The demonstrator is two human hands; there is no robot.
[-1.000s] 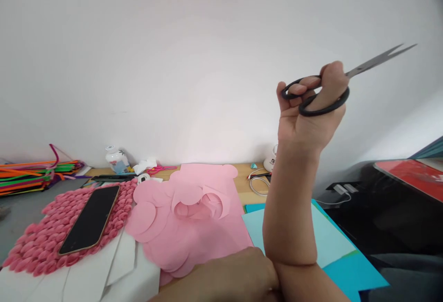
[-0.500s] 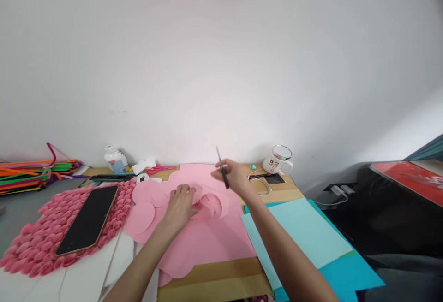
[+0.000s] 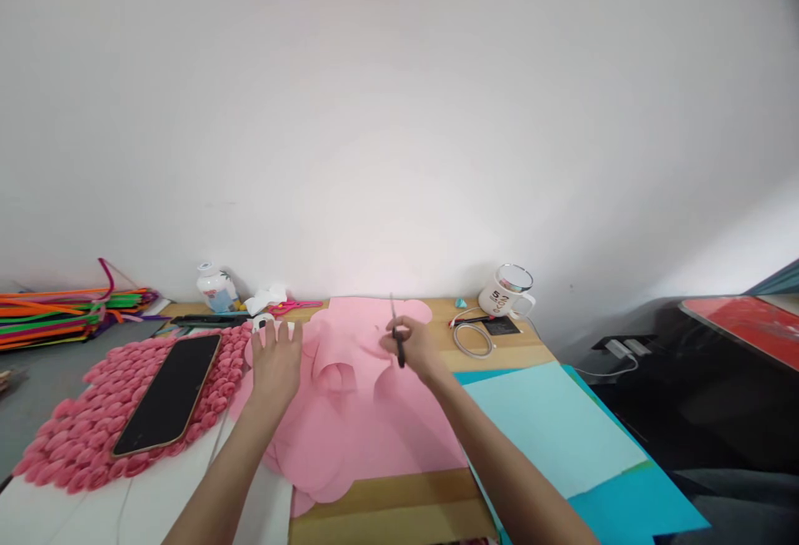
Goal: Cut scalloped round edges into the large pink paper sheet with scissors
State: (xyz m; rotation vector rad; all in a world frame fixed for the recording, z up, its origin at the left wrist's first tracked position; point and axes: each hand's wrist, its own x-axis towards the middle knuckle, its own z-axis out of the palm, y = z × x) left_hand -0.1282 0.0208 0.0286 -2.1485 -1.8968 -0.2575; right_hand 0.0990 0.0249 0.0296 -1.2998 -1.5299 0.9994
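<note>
Pink paper (image 3: pixel 412 437) covers the middle of the table, with cut pink circles (image 3: pixel 312 453) lying loosely over its left part and curled pieces in the centre. My left hand (image 3: pixel 276 362) rests palm down on the circles at the left, fingers spread and holding nothing visible. Above the right part of the paper, my right hand (image 3: pixel 415 345) is closed around black-handled scissors (image 3: pixel 399 347), their thin blade pointing up and away from me. Part of the handle is hidden by the fingers.
Left are a phone (image 3: pixel 168 395) on a pink textured mat (image 3: pixel 68 428), pipe cleaners (image 3: pixel 68 312) and a white bottle (image 3: pixel 216 287). Pink scissors (image 3: pixel 293 306) lie behind. At right are a mug (image 3: pixel 503 291), a coiled cable (image 3: pixel 473 340) and blue sheets (image 3: pixel 555 420).
My left hand has moved left off the centre of the paper, its fingers now spread. My right hand, still with the scissors, has come slightly lower. Curled paper in the middle has shifted.
</note>
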